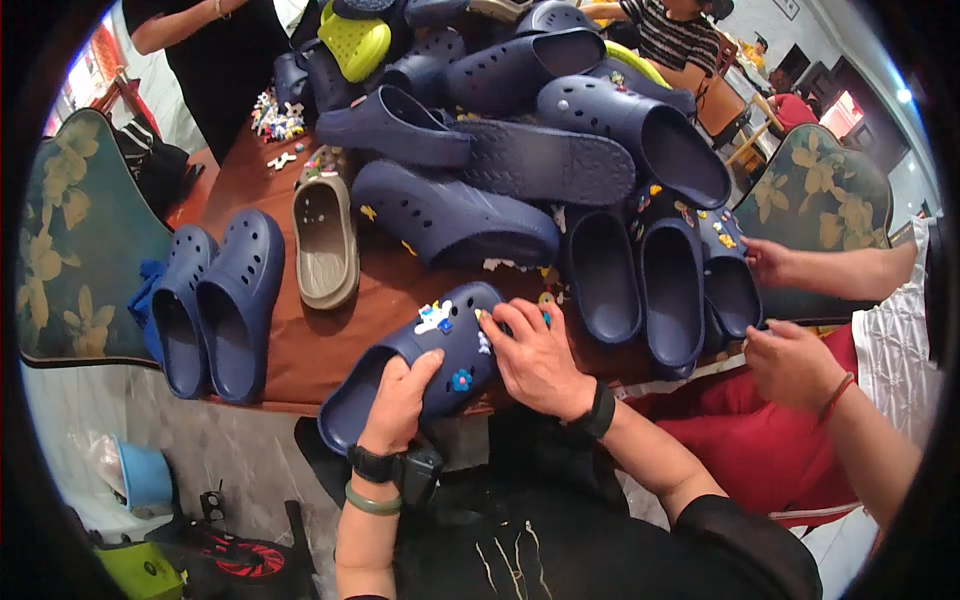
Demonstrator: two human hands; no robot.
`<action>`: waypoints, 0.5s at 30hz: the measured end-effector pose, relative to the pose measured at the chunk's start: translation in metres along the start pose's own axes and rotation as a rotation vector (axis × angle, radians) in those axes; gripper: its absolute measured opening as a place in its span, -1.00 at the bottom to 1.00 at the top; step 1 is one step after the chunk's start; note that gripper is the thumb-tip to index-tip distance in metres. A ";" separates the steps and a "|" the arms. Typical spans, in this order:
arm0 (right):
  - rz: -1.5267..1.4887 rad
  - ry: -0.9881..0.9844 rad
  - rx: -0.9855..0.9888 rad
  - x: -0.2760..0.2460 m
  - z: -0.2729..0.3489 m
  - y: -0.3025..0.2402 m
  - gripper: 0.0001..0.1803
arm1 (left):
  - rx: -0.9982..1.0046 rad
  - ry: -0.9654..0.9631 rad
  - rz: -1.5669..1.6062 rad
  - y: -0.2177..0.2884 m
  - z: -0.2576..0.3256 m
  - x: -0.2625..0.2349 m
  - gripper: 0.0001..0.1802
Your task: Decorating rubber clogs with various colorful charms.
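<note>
A navy clog [462,340] is held at the table's near edge, its toe pointing away from me. My left hand [396,405] grips its near side, thumb on top by the opening. Several charms sit on the upper: a white and blue figure [435,318], a blue flower [461,380] and a small pale figure [484,343]. My right hand [540,362] is bent over the toe's right side, fingertips pinched at the holes; what they hold is too small to make out. A blue and yellow bit [547,312] shows beside its fingers.
Navy clogs [455,215] are heaped across the brown table [285,350]. A navy pair [240,290] and a beige clog [326,245] stand left. Loose charms [277,118] lie at the far left. On the right, another person's hands [785,355] are near a decorated clog [730,285].
</note>
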State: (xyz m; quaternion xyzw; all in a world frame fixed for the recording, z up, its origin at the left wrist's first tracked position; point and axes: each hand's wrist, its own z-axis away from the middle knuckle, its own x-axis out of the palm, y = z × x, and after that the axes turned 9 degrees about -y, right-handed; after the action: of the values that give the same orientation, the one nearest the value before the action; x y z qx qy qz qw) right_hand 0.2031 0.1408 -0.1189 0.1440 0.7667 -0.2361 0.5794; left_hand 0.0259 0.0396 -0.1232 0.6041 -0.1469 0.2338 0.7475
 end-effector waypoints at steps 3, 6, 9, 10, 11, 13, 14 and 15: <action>-0.032 -0.004 0.013 -0.002 0.002 -0.001 -0.49 | 0.018 0.029 -0.052 0.003 0.004 0.006 -0.71; -0.054 0.071 0.020 0.001 0.002 0.003 -0.59 | -0.007 0.047 0.031 0.002 0.006 0.003 -0.72; -0.235 0.159 0.071 0.014 -0.002 0.020 -0.71 | -0.013 0.063 -0.012 -0.004 0.007 0.001 -0.69; -0.389 0.133 0.116 0.017 -0.007 0.026 -0.73 | -0.006 0.071 -0.036 -0.004 0.009 0.002 -0.69; -0.544 0.108 0.161 0.018 -0.009 0.031 -0.75 | 0.000 0.078 -0.061 -0.004 0.010 0.002 -0.68; -0.626 0.089 0.204 0.016 -0.013 0.035 -0.78 | 0.026 0.062 -0.059 -0.006 0.012 0.006 -0.68; -0.695 0.048 0.282 0.019 -0.014 0.038 -0.75 | 0.056 0.052 -0.046 -0.006 0.012 0.007 -0.68; -0.764 0.006 0.360 0.018 -0.016 0.039 -0.71 | 0.049 0.043 -0.054 -0.007 0.013 0.008 -0.68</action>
State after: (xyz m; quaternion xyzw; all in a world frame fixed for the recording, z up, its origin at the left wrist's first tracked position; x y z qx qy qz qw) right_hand 0.2043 0.1812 -0.1406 -0.0507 0.7132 -0.5637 0.4135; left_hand 0.0375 0.0271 -0.1221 0.6209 -0.1086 0.2303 0.7414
